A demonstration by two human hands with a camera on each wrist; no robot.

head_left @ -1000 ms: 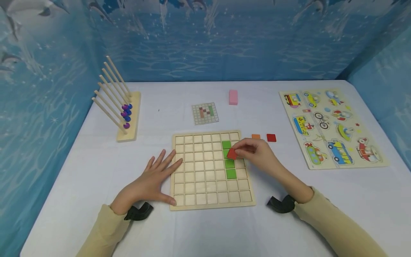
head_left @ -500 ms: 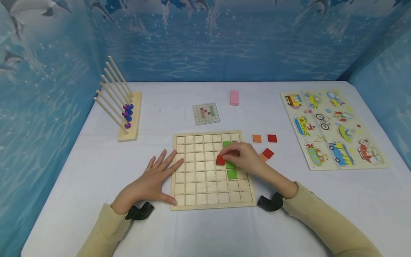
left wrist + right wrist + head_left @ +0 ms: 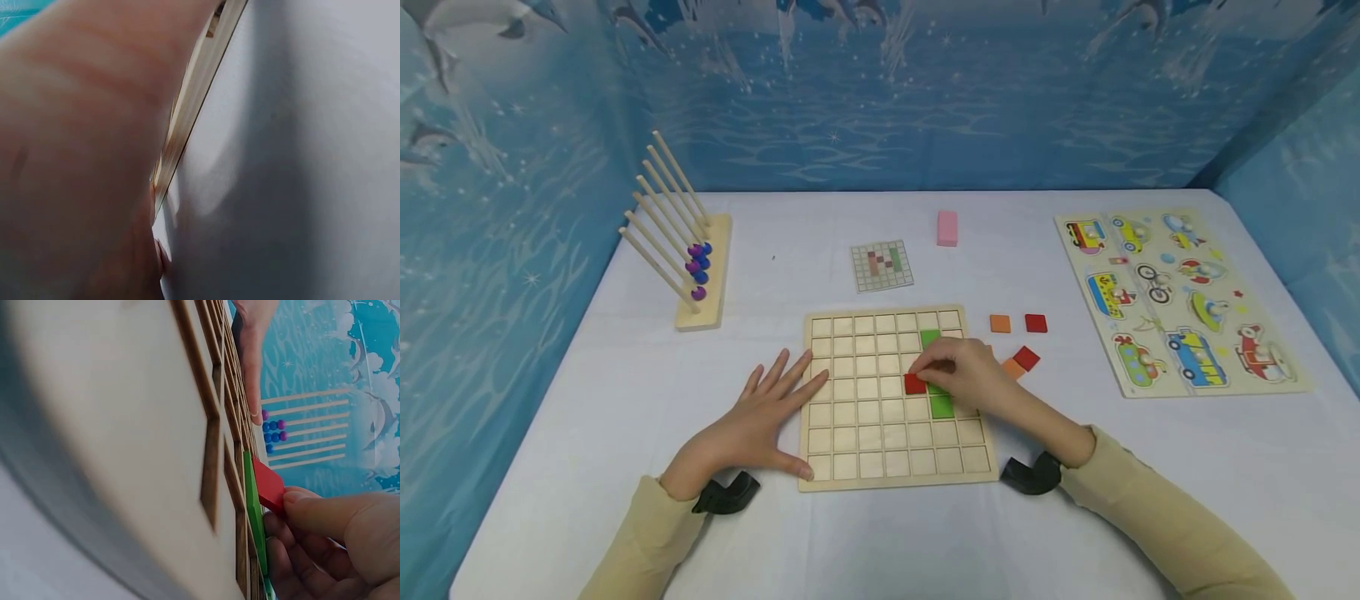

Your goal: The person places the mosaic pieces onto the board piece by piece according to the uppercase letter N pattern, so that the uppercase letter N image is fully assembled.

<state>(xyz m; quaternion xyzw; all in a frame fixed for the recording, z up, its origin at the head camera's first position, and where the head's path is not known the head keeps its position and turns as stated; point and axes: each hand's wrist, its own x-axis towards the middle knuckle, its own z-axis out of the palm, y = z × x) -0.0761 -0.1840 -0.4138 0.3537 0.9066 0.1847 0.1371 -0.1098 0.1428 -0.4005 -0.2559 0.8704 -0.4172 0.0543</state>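
Note:
A wooden grid board (image 3: 880,481) lies on the white table, with a column of green tiles (image 3: 942,407) set in its right part, partly covered by my right hand (image 3: 962,371). Thumb and fingers of that hand pinch a red square tile (image 3: 914,384) just left of the green column. In the right wrist view the red tile (image 3: 269,484) is tilted, one edge down at the board. My left hand (image 3: 760,421) rests with spread fingers on the board's left edge; in the left wrist view the hand (image 3: 81,150) fills much of the picture beside the board's edge.
Loose red (image 3: 1036,322) and orange tiles (image 3: 1000,323) lie right of the board. Behind it are a small pattern card (image 3: 882,266) and a pink block (image 3: 947,228). A peg stand with beads (image 3: 703,271) stands left, a vehicle puzzle (image 3: 1180,300) right.
My right hand has carried the red tile left and slightly down, from over the green column to the cell beside it. The left hand stays in place.

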